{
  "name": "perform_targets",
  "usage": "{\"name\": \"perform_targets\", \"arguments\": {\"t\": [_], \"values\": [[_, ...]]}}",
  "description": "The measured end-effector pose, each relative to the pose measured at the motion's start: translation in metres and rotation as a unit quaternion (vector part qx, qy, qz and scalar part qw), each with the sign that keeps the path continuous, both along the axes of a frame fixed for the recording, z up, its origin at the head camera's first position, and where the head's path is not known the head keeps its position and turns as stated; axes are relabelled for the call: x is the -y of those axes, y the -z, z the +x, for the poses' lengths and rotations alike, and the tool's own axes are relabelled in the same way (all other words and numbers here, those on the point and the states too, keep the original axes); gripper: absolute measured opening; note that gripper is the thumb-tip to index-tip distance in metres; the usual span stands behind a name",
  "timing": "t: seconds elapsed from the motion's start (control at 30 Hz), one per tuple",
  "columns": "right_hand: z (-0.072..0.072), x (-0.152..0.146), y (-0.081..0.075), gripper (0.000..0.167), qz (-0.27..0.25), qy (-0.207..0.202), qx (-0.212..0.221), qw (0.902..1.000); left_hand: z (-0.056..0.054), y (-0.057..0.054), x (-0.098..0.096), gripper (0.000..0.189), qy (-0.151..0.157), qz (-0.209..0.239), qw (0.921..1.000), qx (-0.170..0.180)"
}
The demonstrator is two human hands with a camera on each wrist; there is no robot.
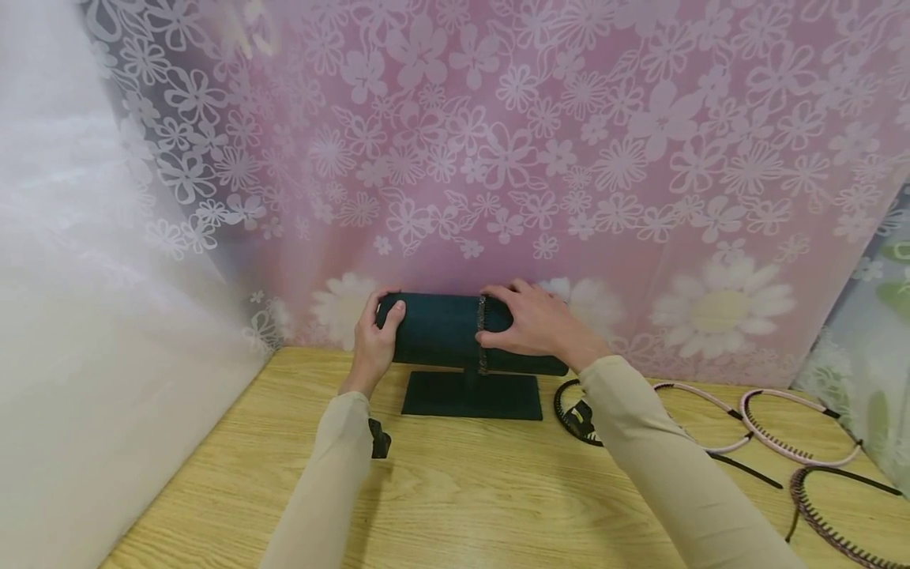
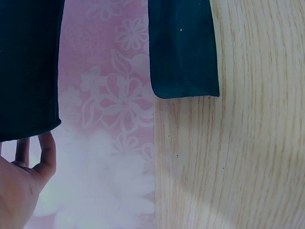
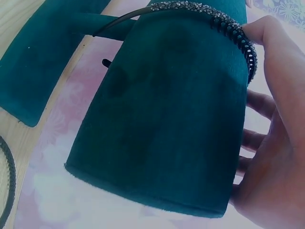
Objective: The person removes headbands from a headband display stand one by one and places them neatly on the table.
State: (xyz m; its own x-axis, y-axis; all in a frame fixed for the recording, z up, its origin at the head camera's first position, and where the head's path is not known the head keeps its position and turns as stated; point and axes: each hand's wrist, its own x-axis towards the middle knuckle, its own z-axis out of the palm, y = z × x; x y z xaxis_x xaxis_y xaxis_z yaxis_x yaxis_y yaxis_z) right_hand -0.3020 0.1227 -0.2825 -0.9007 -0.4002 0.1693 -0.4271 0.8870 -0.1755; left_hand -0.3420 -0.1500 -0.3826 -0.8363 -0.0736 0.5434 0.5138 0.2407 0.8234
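A dark teal velvet display stand (image 1: 437, 328) with a thick horizontal roll stands on the table against the flowered curtain. My left hand (image 1: 374, 340) grips the roll's left end, thumb on the front; in the left wrist view the fingers (image 2: 46, 157) bend at its edge. A dark headband (image 1: 482, 332) covered in glittering stones, with comb teeth inside, straddles the roll right of its middle. My right hand (image 1: 529, 320) holds this headband, thumb at its front side and fingers over the top. In the right wrist view the thumb (image 3: 259, 31) touches the stone-covered band (image 3: 190, 6).
To the right lie several headbands: a black one (image 1: 562, 411) partly behind my right sleeve, pink ones (image 1: 761, 438), and a brown toothed one (image 1: 806, 514). The stand's flat base (image 1: 434, 395) rests on the wooden table (image 1: 455, 498). A white sheet (image 1: 107, 316) hangs at left.
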Motion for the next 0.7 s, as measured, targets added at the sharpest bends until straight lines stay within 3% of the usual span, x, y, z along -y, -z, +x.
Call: {"name": "perform_targets", "arguments": {"t": [0.27, 0.53, 0.7], "values": [[0.002, -0.006, 0.001, 0.084, 0.003, -0.004, -0.012, 0.9999, 0.024, -0.021, -0.006, 0.037, -0.004, -0.003, 0.9999, 0.015], [0.003, -0.015, 0.002, 0.084, 0.005, 0.0, -0.012, 0.9999, 0.003, -0.003, -0.001, 0.044, -0.001, 0.0, 0.9999, 0.012], [0.004, -0.019, 0.003, 0.084, 0.01, 0.002, -0.015, 0.9998, -0.002, 0.002, 0.001, 0.045, -0.004, -0.003, 1.0, -0.004]]}}
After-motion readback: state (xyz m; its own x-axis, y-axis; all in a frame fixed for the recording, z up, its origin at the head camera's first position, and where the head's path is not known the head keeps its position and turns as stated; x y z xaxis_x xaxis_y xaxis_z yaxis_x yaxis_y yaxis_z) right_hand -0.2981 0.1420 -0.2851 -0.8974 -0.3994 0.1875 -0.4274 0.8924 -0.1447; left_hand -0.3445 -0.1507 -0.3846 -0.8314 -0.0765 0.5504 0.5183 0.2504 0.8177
